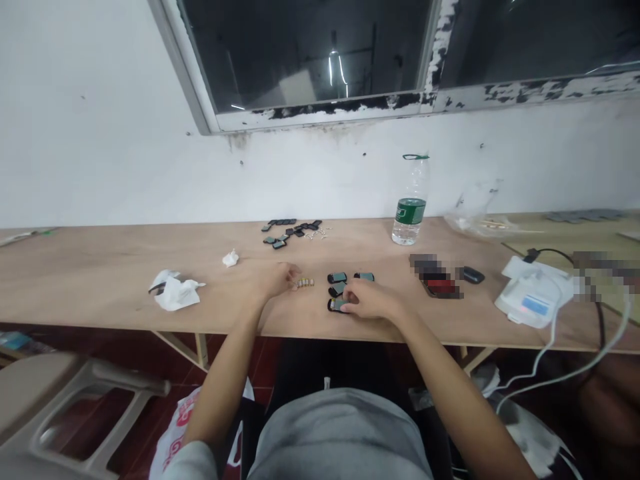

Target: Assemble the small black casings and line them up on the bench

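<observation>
My left hand [277,278] rests on the wooden table [100,280], its fingertips touching a short row of small pale metal parts [305,283]. My right hand [367,299] lies over a small black piece with a teal face [336,305] near the table's front edge; I cannot tell whether the fingers grip it. Three more such black-and-teal pieces [337,277] lie just beyond it. A larger scatter of the same dark pieces [290,232] and tiny white bits sits farther back.
A clear water bottle with a green label [411,203] stands at the back right. Crumpled white tissues [173,291] lie on the left. A white device with cables [535,293], a dark mouse-like object [473,274] and a plastic bag [477,213] are to the right. A chair [65,413] stands lower left.
</observation>
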Available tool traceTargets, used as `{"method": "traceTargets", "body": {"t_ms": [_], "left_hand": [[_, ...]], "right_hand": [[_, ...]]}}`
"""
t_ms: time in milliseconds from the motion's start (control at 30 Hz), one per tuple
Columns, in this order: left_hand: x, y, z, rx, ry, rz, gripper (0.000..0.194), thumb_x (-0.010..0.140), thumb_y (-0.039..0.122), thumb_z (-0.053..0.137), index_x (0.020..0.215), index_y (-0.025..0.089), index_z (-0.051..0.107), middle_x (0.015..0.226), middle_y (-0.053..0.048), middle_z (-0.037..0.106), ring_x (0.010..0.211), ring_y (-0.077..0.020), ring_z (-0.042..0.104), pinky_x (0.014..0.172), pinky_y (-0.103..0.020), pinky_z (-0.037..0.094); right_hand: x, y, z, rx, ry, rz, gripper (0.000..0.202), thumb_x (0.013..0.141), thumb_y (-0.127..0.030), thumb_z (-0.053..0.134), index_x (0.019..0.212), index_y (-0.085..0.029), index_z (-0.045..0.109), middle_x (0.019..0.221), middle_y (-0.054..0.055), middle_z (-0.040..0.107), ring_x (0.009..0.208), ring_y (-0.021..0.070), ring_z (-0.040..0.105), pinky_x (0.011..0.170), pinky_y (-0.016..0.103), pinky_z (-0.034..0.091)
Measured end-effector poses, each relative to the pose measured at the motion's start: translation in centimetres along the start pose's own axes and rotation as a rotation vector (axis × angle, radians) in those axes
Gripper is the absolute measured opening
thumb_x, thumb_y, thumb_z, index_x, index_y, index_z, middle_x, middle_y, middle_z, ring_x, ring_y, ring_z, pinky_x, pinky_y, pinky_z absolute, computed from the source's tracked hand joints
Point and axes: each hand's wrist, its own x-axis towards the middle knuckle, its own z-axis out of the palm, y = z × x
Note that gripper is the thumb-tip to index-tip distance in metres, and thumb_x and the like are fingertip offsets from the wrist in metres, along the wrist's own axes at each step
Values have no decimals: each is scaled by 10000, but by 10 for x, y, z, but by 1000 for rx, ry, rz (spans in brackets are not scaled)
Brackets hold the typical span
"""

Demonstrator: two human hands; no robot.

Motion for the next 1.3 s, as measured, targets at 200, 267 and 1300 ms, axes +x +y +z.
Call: {"method": "traceTargets", "body": {"t_ms": [200, 267, 1300], "left_hand": [[-3, -5, -4, -75, 41, 27, 437, 718, 19, 656, 1132, 155, 687, 1060, -85, 748, 878, -214, 721, 774, -286, 559], [-5, -7, -7, -102, 76, 48, 418, 735, 9, 630, 1122, 157, 683, 1136, -91, 728, 885, -198, 718, 777, -282, 568], [-31, 62, 9, -147, 369, 911, 326, 992, 171, 504, 1262, 238, 674, 1223, -89, 710, 1102, -201, 692, 929, -336, 592]], "right_hand": [[0, 3, 1, -4, -16, 7, 255, 825, -365, 693, 678, -197, 570, 806, 64, 662, 709, 197, 585, 593, 276, 359], [0, 3, 1, 14, -6, 10, 231, 789, -361, 730, 751, -199, 570, 868, 64, 659, 735, 197, 580, 595, 270, 366], [-7, -7, -22, 689, 308, -105, 285, 834, -352, 709, 1054, -170, 702, 934, 74, 756, 831, 199, 702, 749, 308, 552]]}}
